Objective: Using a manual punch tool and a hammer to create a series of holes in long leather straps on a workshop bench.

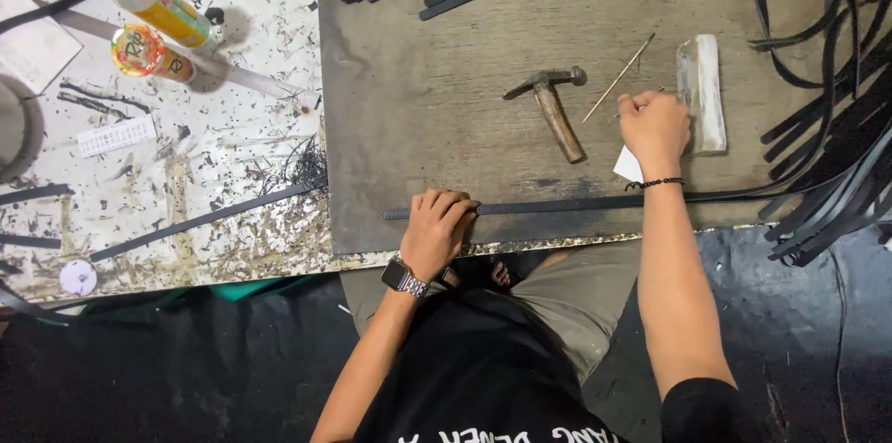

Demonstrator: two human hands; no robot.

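Along the front edge of the dark board (446, 118) lies a long black strip (557, 206), and the left hand (437, 229) presses flat on its left end, fingers together. Right hand (655, 127) sits curled by a pale block (703, 90), pinching something thin, can't tell what. Hammer (555, 109) lies between. I'd say keep that strip pinned taut.

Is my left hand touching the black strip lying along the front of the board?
Touching. The head view shows the left hand pressed flat on the black strip, its fingers covering the strip's left end on the board.
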